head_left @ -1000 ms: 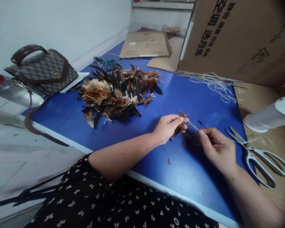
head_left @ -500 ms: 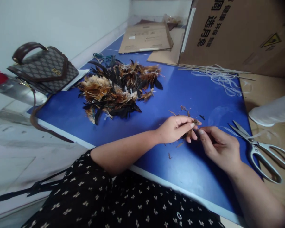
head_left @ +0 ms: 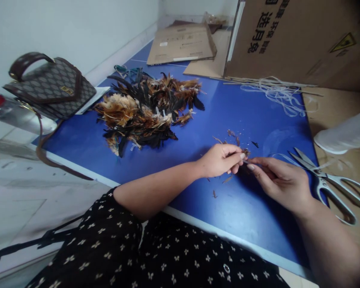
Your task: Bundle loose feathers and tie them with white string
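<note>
My left hand (head_left: 220,161) rests on the blue table (head_left: 246,208), fingers pinched around a small bunch of brown feathers (head_left: 245,153). My right hand (head_left: 280,182) meets it fingertip to fingertip, pinching the same bunch from the other side, with a thin pale thread near it. A big heap of brown, tan and black feathers (head_left: 147,112) lies to the left, farther back. Loose feather bits (head_left: 231,133) are scattered just beyond my hands.
Large steel scissors (head_left: 330,184) lie right of my right hand. A white thread spool (head_left: 345,134) rests on cardboard at the right. Tangled white thread (head_left: 276,94) and a big cardboard box (head_left: 294,40) sit behind. A patterned handbag (head_left: 48,86) stands far left.
My hands have come together: the left moved right and down to the table with the feather bunch, and the right fingers closed in on it. The view has shifted slightly.
</note>
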A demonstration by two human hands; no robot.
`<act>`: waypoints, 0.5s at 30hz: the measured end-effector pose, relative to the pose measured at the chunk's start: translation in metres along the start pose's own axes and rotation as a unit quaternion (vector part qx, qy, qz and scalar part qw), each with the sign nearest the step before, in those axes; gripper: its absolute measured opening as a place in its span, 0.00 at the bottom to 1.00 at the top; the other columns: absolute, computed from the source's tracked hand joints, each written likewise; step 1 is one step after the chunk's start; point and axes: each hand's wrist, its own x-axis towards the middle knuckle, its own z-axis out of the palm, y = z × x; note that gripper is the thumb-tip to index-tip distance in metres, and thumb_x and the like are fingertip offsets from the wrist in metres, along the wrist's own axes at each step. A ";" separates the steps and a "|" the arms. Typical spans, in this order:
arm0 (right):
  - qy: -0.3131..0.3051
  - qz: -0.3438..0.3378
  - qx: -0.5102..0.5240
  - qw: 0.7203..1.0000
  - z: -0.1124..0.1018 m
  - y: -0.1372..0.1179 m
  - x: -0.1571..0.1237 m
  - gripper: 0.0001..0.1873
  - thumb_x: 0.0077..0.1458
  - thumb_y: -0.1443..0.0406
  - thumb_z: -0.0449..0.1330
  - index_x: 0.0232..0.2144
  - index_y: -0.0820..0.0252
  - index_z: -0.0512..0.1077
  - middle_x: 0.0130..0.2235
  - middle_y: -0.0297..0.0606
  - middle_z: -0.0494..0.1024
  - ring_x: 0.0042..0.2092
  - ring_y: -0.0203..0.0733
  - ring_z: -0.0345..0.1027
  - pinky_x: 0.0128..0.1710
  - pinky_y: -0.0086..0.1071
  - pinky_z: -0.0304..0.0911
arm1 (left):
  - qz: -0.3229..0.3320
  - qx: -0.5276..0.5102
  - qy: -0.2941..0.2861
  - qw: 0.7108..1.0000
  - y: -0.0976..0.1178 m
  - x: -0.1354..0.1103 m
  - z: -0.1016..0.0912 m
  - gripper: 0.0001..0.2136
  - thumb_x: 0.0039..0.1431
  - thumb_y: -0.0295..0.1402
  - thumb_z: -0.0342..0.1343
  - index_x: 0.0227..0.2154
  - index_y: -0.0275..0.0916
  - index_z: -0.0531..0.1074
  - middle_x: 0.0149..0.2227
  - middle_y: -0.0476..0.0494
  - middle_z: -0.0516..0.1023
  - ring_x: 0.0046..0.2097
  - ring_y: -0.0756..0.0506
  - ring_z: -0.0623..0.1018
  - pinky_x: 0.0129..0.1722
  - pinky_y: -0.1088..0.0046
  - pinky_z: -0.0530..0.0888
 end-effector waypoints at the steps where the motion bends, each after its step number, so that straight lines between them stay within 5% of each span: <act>1: -0.005 -0.017 -0.004 1.000 -0.002 0.001 0.001 0.06 0.73 0.59 0.71 0.48 0.49 0.87 0.34 0.35 0.89 0.27 0.39 0.77 0.28 0.35 0.70 | -0.006 0.010 -0.003 1.000 0.001 0.000 -0.001 0.14 0.79 0.32 0.56 0.33 0.38 0.73 0.23 0.53 0.75 0.23 0.56 0.70 0.28 0.78 0.69; 7: -0.041 -0.063 0.008 0.997 -0.012 -0.006 0.011 0.05 0.74 0.62 0.69 0.42 0.50 0.85 0.34 0.36 0.87 0.29 0.41 0.79 0.32 0.37 0.73 | -0.052 0.103 -0.045 0.992 -0.001 -0.001 -0.005 0.15 0.78 0.34 0.56 0.30 0.38 0.73 0.23 0.53 0.74 0.25 0.53 0.71 0.30 0.74 0.69; 12: -0.088 -0.076 0.047 0.992 -0.010 -0.016 0.015 0.09 0.74 0.62 0.69 0.37 0.51 0.81 0.31 0.34 0.84 0.29 0.38 0.77 0.31 0.35 0.71 | 0.014 0.250 -0.107 0.962 -0.003 -0.004 0.001 0.14 0.70 0.23 0.59 0.26 0.38 0.73 0.28 0.51 0.75 0.33 0.50 0.74 0.39 0.71 0.71; 15: -0.078 -0.028 0.081 0.993 -0.007 -0.013 0.016 0.12 0.75 0.60 0.69 0.35 0.51 0.81 0.31 0.33 0.85 0.29 0.38 0.79 0.31 0.34 0.73 | 0.049 0.207 -0.158 0.964 0.000 -0.006 0.003 0.13 0.72 0.22 0.58 0.29 0.37 0.75 0.30 0.51 0.73 0.32 0.52 0.74 0.39 0.71 0.72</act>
